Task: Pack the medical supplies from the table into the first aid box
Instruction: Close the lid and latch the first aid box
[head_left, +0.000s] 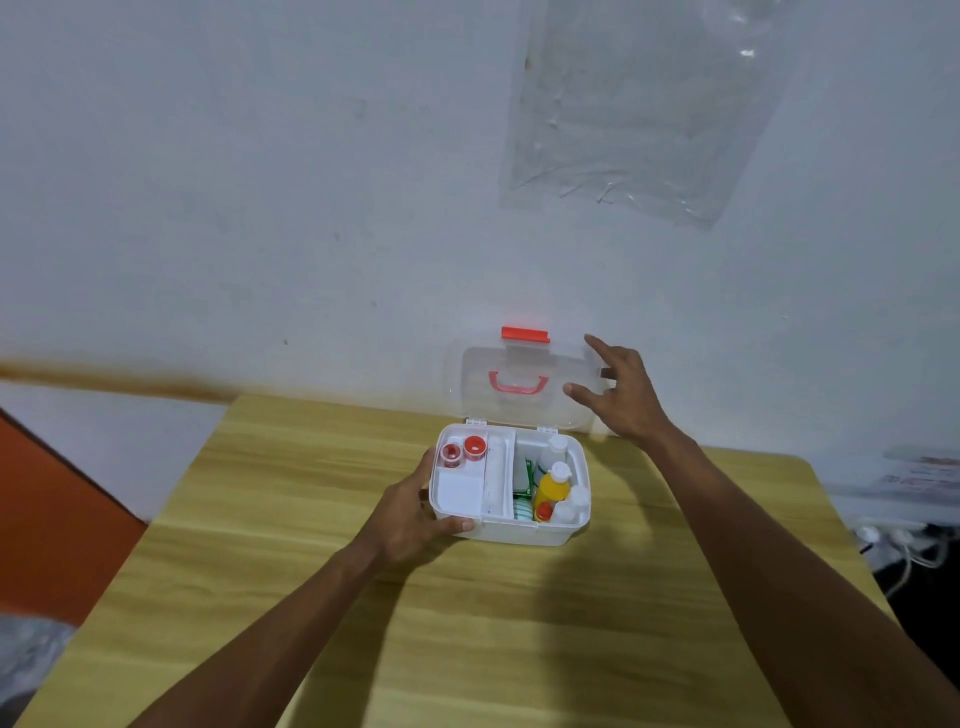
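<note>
The white first aid box (519, 532) stands on the wooden table (467, 623) near the wall. Its clear lid (483, 384), with a red handle and red latch, stands upright against the wall. A white inner tray (460, 491) on the box's left side holds two red-capped rolls (462, 449). On the right side are a yellow bottle (550, 491), white bottles and a green packet. My left hand (410, 514) grips the box's front left corner. My right hand (621, 392) reaches the lid's right edge with fingers spread and touches or nearly touches it.
A clear plastic sheet (639, 109) hangs on the white wall. White cables and a power strip (904, 540) lie off the table's right edge. An orange surface (52, 519) sits to the left.
</note>
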